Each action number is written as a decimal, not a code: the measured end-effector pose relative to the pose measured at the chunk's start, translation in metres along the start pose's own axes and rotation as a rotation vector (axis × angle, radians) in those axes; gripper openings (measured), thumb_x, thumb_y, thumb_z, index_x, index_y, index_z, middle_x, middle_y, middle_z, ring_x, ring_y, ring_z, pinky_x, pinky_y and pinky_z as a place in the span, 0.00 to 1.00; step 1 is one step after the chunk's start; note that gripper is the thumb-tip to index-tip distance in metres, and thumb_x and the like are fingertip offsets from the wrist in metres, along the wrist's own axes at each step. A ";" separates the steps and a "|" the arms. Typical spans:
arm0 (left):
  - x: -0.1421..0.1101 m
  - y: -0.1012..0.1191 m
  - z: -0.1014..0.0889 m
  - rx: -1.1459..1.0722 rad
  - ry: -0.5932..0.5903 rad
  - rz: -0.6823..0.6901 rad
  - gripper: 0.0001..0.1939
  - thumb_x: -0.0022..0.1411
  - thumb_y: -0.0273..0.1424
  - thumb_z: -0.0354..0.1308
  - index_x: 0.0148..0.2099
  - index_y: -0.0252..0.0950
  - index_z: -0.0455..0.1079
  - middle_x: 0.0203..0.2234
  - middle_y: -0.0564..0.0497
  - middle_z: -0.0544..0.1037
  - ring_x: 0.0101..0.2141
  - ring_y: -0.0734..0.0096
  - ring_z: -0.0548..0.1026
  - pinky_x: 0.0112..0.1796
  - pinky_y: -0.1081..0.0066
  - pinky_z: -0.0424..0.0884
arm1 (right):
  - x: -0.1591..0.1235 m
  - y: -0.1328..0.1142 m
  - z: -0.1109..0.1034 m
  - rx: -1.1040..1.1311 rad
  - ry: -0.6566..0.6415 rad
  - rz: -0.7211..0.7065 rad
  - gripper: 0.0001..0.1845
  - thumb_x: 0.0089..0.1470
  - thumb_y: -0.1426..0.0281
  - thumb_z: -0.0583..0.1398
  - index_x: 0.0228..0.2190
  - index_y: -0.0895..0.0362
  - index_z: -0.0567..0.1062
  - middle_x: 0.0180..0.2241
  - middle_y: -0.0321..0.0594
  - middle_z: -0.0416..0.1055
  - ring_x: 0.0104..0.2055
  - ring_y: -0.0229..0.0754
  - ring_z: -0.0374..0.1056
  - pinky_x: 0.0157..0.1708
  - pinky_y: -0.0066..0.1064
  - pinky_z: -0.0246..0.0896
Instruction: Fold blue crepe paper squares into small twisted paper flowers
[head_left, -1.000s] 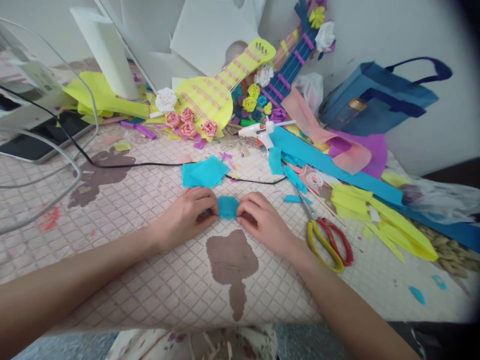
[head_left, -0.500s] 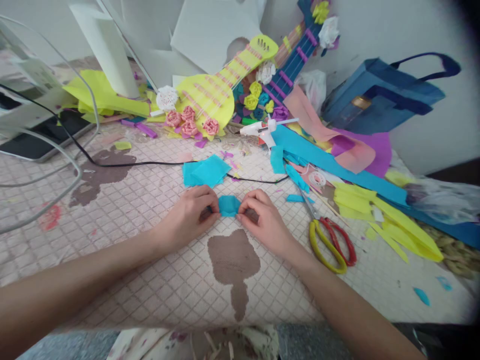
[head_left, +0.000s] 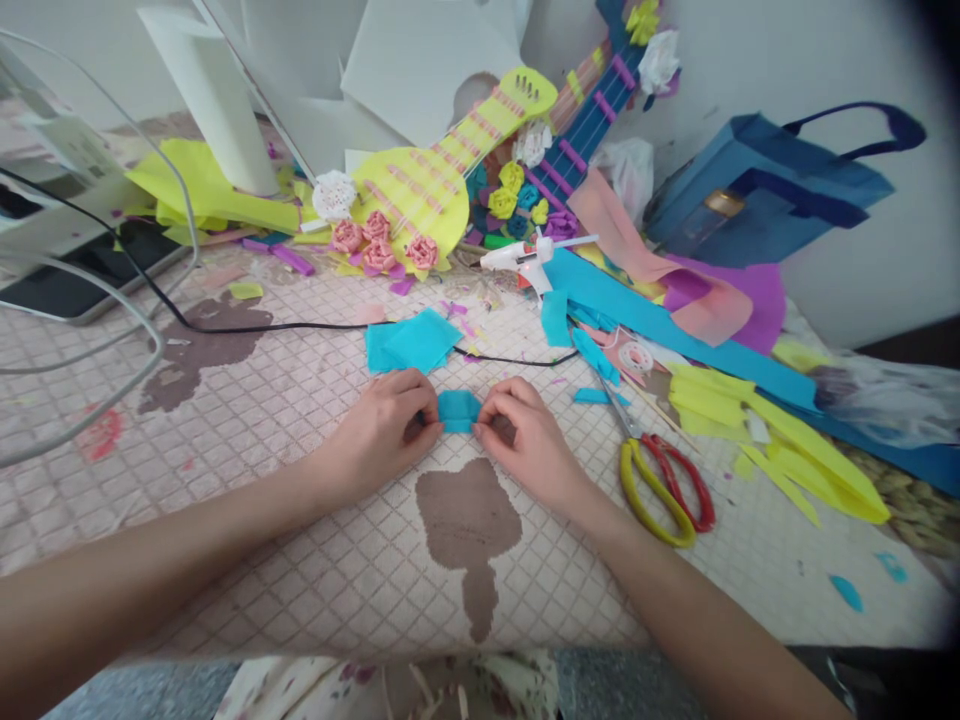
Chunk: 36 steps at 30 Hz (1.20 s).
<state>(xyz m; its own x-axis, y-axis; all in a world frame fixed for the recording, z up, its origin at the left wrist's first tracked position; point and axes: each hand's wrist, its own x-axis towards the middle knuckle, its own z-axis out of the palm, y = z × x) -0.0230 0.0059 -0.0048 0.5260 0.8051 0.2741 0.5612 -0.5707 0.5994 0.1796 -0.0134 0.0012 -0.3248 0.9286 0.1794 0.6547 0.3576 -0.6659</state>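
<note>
Between my two hands is a small piece of blue crepe paper (head_left: 458, 410), with a fold line running along its lower part. My left hand (head_left: 390, 420) pinches its left edge between thumb and fingers. At the opposite edge, my right hand (head_left: 521, 432) grips it the same way. Just beyond lie several blue paper squares (head_left: 416, 341), loosely stacked. Scissors (head_left: 660, 480) with one yellow and one red handle rest to the right of my right hand. The fingertips hide both ends of the held piece.
A white glue gun (head_left: 517, 258) lies behind, near a yellow paper guitar (head_left: 420, 190) with pink roses. Blue paper strips (head_left: 675, 330) and yellow scraps (head_left: 795, 450) spread on the right. A black cord (head_left: 285, 327) crosses the tablecloth. A blue bag (head_left: 750, 190) stands back right.
The lower edge of the blue paper now shows a clearer folded band. Both hands keep nearly the same place and grip.
</note>
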 end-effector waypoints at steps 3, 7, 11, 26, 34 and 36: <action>0.000 0.000 0.001 0.018 0.002 -0.012 0.05 0.57 0.22 0.54 0.28 0.33 0.65 0.30 0.48 0.70 0.34 0.66 0.69 0.38 0.66 0.66 | 0.000 0.000 0.001 -0.004 0.007 0.003 0.08 0.50 0.79 0.58 0.25 0.56 0.66 0.34 0.40 0.62 0.41 0.43 0.61 0.41 0.37 0.60; 0.001 0.001 0.001 0.028 0.000 -0.026 0.06 0.56 0.21 0.54 0.27 0.33 0.64 0.30 0.48 0.70 0.34 0.66 0.68 0.38 0.66 0.66 | 0.000 0.000 0.003 -0.015 0.016 0.005 0.08 0.49 0.79 0.57 0.25 0.55 0.66 0.34 0.40 0.62 0.41 0.43 0.61 0.40 0.37 0.60; 0.001 0.002 0.001 0.013 0.008 -0.029 0.07 0.55 0.21 0.54 0.27 0.34 0.63 0.29 0.48 0.70 0.34 0.67 0.68 0.37 0.67 0.66 | 0.000 0.000 0.003 -0.025 0.018 0.005 0.08 0.49 0.79 0.58 0.25 0.55 0.66 0.34 0.40 0.62 0.41 0.43 0.61 0.41 0.37 0.60; 0.003 0.000 0.002 0.025 0.013 -0.037 0.07 0.54 0.20 0.55 0.26 0.34 0.63 0.28 0.50 0.70 0.32 0.68 0.68 0.35 0.68 0.66 | 0.000 -0.003 0.003 -0.057 0.022 0.013 0.09 0.47 0.80 0.58 0.24 0.55 0.65 0.33 0.40 0.62 0.40 0.43 0.61 0.40 0.37 0.60; 0.005 0.002 -0.001 0.021 0.017 -0.049 0.06 0.53 0.20 0.54 0.27 0.34 0.65 0.27 0.50 0.70 0.32 0.69 0.69 0.34 0.69 0.67 | 0.001 -0.004 0.000 -0.006 0.016 0.015 0.09 0.47 0.81 0.57 0.27 0.55 0.66 0.33 0.38 0.62 0.41 0.43 0.62 0.41 0.36 0.59; 0.005 0.002 -0.001 0.016 0.015 -0.054 0.05 0.53 0.20 0.54 0.29 0.34 0.66 0.28 0.50 0.71 0.32 0.69 0.69 0.33 0.69 0.67 | 0.001 -0.003 -0.001 0.025 0.009 0.009 0.10 0.47 0.82 0.57 0.28 0.54 0.66 0.34 0.38 0.63 0.40 0.42 0.62 0.41 0.36 0.60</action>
<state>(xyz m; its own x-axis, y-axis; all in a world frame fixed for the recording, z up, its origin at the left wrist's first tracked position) -0.0201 0.0091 -0.0012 0.4847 0.8373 0.2530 0.5988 -0.5285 0.6018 0.1778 -0.0135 0.0045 -0.3130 0.9326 0.1796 0.6405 0.3470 -0.6851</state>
